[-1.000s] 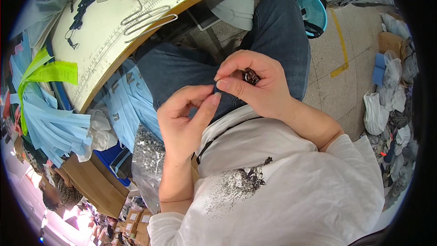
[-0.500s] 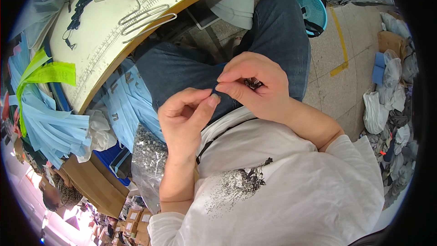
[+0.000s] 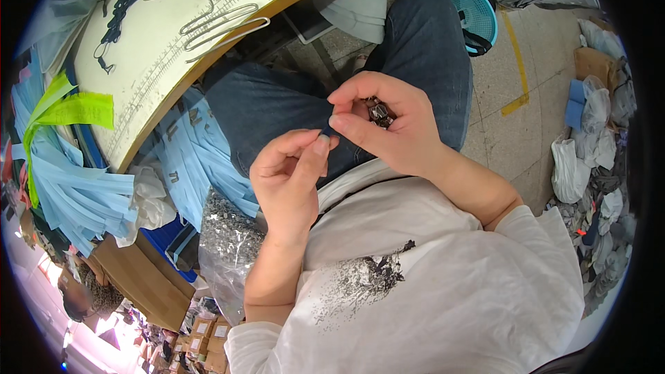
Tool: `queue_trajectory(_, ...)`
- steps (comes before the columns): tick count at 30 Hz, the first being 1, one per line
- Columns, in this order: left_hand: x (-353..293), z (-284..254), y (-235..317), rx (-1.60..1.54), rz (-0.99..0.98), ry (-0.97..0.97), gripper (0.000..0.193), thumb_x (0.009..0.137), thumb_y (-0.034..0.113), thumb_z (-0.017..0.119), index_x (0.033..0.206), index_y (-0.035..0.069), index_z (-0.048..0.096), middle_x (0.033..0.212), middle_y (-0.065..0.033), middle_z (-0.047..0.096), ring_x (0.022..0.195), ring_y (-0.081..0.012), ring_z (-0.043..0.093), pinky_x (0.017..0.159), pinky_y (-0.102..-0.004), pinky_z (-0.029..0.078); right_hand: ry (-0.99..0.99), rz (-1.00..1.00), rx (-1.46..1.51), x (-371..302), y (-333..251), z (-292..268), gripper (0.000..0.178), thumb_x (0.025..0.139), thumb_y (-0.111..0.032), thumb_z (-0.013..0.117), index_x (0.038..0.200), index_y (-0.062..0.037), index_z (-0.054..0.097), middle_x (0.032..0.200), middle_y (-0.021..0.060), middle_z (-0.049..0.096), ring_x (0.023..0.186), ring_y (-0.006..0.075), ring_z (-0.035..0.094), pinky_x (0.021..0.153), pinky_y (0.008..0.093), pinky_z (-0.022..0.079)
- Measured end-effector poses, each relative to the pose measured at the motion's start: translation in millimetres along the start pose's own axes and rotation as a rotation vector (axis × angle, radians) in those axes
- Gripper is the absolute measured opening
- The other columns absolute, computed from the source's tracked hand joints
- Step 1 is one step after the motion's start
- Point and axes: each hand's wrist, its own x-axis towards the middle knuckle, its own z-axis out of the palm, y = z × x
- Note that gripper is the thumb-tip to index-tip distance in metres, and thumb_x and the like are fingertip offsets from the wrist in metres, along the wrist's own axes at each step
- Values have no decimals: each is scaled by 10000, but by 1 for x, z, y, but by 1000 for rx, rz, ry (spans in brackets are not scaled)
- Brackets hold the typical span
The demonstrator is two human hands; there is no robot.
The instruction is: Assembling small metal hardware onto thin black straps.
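My left hand (image 3: 285, 179) is closed in a pinch, thumb against forefinger, on a small dark strip (image 3: 325, 129) held over my lap. My right hand (image 3: 402, 121) pinches the other end of it, its fingertips just beyond the left ones. Most of the strip is hidden by fingers. Cupped in the right palm are several small shiny dark metal pieces (image 3: 379, 112), partly covered by the curled fingers. Left of my hands, light blue strips (image 3: 188, 159) with small metal fittings on them hang below the table edge.
A pale table (image 3: 156, 62) marked with rulers bears a dark cord (image 3: 121, 17) and a bent wire rack (image 3: 225, 28). More blue strips (image 3: 76, 194) with a lime band lie left. A clear bag of metal pieces (image 3: 228, 249) stands nearby. A turquoise basket (image 3: 478, 17) sits on the floor.
My left hand has shifted slightly right and up. My right hand has turned and risen a little, so more of the metal pieces in its palm show.
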Motion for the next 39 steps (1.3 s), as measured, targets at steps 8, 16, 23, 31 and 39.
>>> queue_trajectory(8,1,-2,4,164,117,-49,170,859,-100,634,1022,-52,638,1033,-111,653,862,-112,630,713,-193,485,-99,23,69,1,2,0,169,880,-80,685,1030,-18,639,831,-14,603,666,12,494,565,158,384)
queue_trajectory(16,2,0,1,373,218,-89,279,769,-133,704,1027,-46,640,1051,-112,639,785,-95,581,715,-205,476,-109,288,183,1,-3,0,152,915,-163,667,973,-26,635,774,-35,581,584,3,443,491,162,346)
queue_trajectory(23,10,0,0,752,497,-17,260,720,-103,760,953,-29,669,928,-106,660,672,-100,574,599,-202,450,-79,232,178,1,-3,2,135,927,-152,649,974,-29,622,756,-40,563,583,-5,435,476,160,328)
queue_trajectory(31,4,0,2,182,204,-22,252,749,-127,720,969,-22,655,864,-152,659,760,-164,646,655,-244,533,41,432,506,1,1,0,149,946,-184,626,963,-37,613,674,-62,489,517,-4,386,428,176,278)
queue_trajectory(39,10,-7,-6,-316,164,-344,213,772,-21,754,964,9,667,853,-135,672,749,-229,624,646,-333,520,-51,479,602,2,-7,6,161,985,-184,553,989,-24,572,627,-39,457,477,21,338,404,181,234)
